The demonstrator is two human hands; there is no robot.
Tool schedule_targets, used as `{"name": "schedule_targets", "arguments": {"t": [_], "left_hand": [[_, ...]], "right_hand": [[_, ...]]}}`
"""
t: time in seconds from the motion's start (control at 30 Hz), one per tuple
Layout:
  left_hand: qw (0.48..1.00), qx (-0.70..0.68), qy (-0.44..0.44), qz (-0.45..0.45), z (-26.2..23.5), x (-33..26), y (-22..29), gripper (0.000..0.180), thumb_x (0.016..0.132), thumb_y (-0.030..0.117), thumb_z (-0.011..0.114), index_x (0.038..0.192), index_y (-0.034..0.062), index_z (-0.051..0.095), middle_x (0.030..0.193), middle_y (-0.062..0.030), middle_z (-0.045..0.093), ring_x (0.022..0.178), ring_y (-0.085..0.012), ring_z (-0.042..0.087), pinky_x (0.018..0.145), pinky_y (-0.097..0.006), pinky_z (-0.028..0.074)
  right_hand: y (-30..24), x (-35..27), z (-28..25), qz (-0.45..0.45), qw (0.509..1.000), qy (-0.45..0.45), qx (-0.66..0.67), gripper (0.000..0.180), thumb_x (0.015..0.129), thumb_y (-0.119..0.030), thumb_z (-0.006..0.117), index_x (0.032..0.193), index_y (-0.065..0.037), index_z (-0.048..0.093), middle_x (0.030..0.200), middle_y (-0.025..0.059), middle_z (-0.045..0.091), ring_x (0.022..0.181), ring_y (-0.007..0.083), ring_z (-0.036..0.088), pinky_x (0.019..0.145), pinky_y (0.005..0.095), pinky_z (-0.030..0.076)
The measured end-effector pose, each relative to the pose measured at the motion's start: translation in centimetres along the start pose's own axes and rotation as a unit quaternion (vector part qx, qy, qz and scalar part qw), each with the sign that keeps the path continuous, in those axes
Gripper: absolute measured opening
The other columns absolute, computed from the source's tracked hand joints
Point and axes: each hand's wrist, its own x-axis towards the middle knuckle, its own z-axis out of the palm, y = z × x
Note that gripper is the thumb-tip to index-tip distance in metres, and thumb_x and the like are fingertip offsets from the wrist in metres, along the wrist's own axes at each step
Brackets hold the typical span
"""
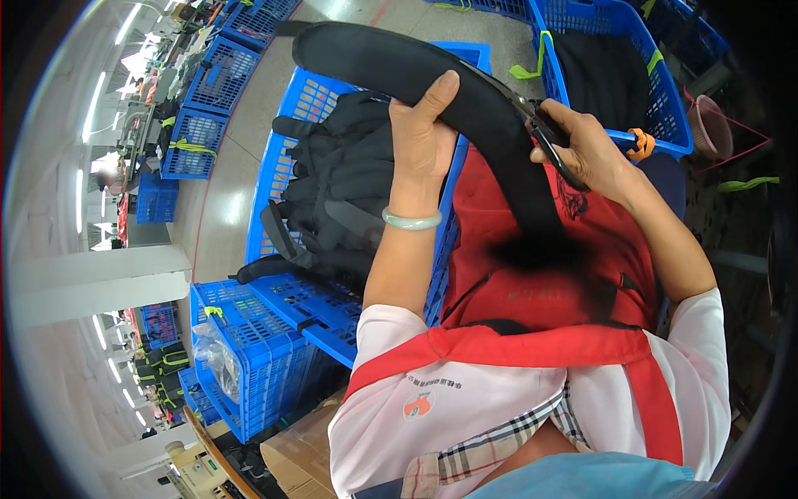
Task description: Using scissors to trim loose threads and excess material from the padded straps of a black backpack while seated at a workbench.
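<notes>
A curved black padded strap stretches from the upper left down toward my lap. My left hand is closed round its middle, thumb on top, with a pale bangle on the wrist. In my right hand is a pair of scissors with black handles. Their blades lie along the strap's right edge; whether they touch it I cannot tell. Dark loose threads hang below the scissors over my red apron. A dark blur hides the strap's lower end.
Left of my lap, a blue crate holds a heap of similar black straps. Another blue crate with black pieces stands at the upper right. Stacked blue crates and a cardboard box are at the lower left.
</notes>
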Motion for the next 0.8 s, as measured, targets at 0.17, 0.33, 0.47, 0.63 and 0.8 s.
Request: {"name": "schedule_targets", "arguments": {"t": [0.17,0.33,0.47,0.63,0.8], "left_hand": [[1.0,0.023,-0.009,0.003,0.8,0.2,-0.1,0.027,0.078,-0.006,0.071,0.102,0.0031,0.062,0.093,-0.0059,0.065,0.085,-0.0177,0.065,0.081,-0.032,0.055],[1.0,0.027,-0.012,-0.003,0.7,0.2,-0.1,0.027,0.078,-0.007,0.072,0.101,0.0026,0.063,0.092,-0.0064,0.065,0.084,-0.0173,0.065,0.079,-0.031,0.055],[0.999,0.026,-0.021,-0.004,0.9,0.3,-0.4,0.025,0.078,-0.007,0.072,0.099,0.0028,0.063,0.091,-0.0061,0.066,0.083,-0.0171,0.066,0.078,-0.031,0.055],[0.999,0.031,-0.028,-0.013,0.8,0.4,-0.5,0.027,0.078,-0.006,0.072,0.101,0.0031,0.064,0.093,-0.0054,0.066,0.084,-0.0164,0.066,0.079,-0.031,0.055],[0.999,0.042,-0.017,-0.001,1.7,0.2,-0.9,0.024,0.079,-0.003,0.073,0.101,0.0022,0.064,0.091,-0.0063,0.067,0.084,-0.0173,0.066,0.081,-0.032,0.055]], "right_hand": [[-0.7,0.3,-1.0,0.039,0.998,-0.036,-0.03,0.049,0.081,-0.036,0.076,0.097,0.002,0.051,0.066,0.0085,0.04,0.059,0.0155,0.039,0.054,0.0325,0.036],[-1.2,0.2,-1.3,0.016,0.999,-0.034,-0.026,0.048,0.081,-0.037,0.075,0.096,0.002,0.051,0.066,0.0071,0.04,0.061,0.0148,0.04,0.055,0.0323,0.036],[-1.9,0.3,-2.0,0.039,0.997,-0.059,-0.024,0.051,0.081,-0.041,0.075,0.095,0.002,0.05,0.067,0.0079,0.04,0.065,0.0152,0.038,0.059,0.0321,0.037],[-0.7,0.5,-1.8,-0.01,0.999,-0.039,0.004,0.051,0.081,-0.04,0.075,0.093,0.002,0.049,0.067,0.0081,0.039,0.064,0.0149,0.035,0.058,0.032,0.036],[-1.3,0.9,-2.2,0.014,1.0,-0.02,-0.009,0.051,0.08,-0.04,0.076,0.09,0.002,0.05,0.066,0.0073,0.037,0.065,0.0152,0.035,0.058,0.0327,0.036]]}}
